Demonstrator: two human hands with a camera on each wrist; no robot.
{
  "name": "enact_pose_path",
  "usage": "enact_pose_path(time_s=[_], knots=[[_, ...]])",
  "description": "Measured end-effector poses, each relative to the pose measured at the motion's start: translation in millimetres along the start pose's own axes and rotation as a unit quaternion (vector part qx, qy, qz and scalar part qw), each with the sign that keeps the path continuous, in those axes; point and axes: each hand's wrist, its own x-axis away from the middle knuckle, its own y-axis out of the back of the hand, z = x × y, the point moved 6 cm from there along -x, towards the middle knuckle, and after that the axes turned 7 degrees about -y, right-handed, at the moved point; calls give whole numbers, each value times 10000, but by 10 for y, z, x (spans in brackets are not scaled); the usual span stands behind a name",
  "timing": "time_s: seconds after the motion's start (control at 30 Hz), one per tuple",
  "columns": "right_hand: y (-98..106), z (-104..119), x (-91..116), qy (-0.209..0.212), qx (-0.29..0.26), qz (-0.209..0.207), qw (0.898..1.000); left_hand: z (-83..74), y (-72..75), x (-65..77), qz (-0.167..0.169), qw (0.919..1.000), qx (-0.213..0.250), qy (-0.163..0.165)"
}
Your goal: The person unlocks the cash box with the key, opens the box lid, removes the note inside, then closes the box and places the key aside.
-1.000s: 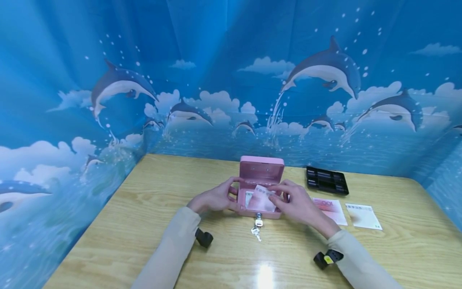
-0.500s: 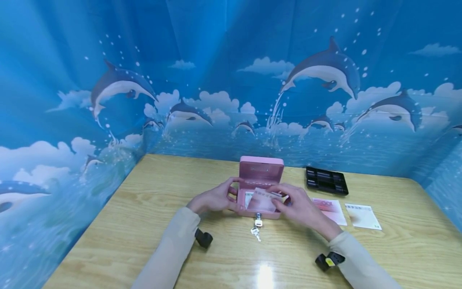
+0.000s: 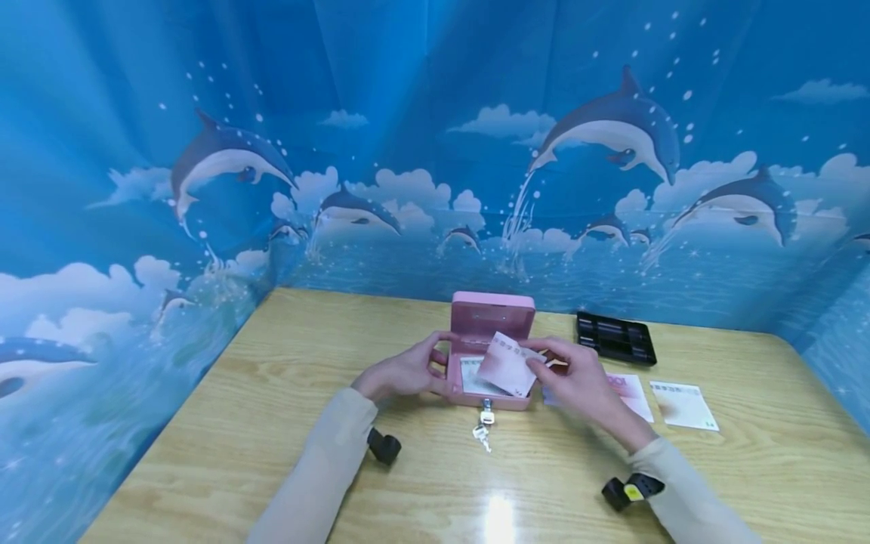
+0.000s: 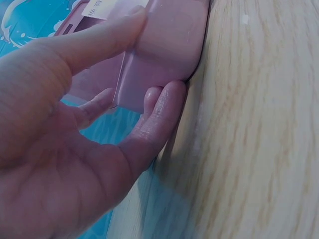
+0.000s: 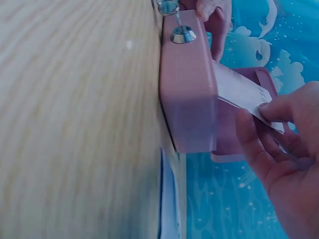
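A pink metal cash box (image 3: pixel 457 399) stands on the table with its lid (image 3: pixel 492 321) raised. My left hand (image 3: pixel 405 370) grips its left side. In the left wrist view the thumb lies over the rim, and other fingers touch the side wall. My right hand (image 3: pixel 578 378) pinches a reddish-white banknote (image 3: pixel 506 365) by its right edge, tilted over the box's opening; there may be more than one note in the pinch. Under it, inside the box, lies a pale greenish note (image 3: pixel 470 378). Keys (image 3: pixel 482 434) hang from the front lock (image 5: pixel 183 35).
To the right of the box lie a red 100 banknote (image 3: pixel 635 397), partly behind my right hand, and a brownish-white note (image 3: pixel 683 406). A black compartment tray (image 3: pixel 615 338) sits at the back right. A blue dolphin-print curtain (image 3: pixel 408 151) hangs behind the wooden table (image 3: pixel 326 332).
My right hand has moved to the right and lifted the reddish note, which now tilts higher and uncovers more of the greenish note in the box. My left hand stays in place.
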Motion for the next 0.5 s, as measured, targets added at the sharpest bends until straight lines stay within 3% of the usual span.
enact_pose_path(time_s=[0.27,0.5], knots=[[152,12,26,-397,-75,-60,9992,-4,-3,-7,21,10000,91,-23],[275,68,19,-329,233,-300,9987,9,8,11,27,9999,92,-69]])
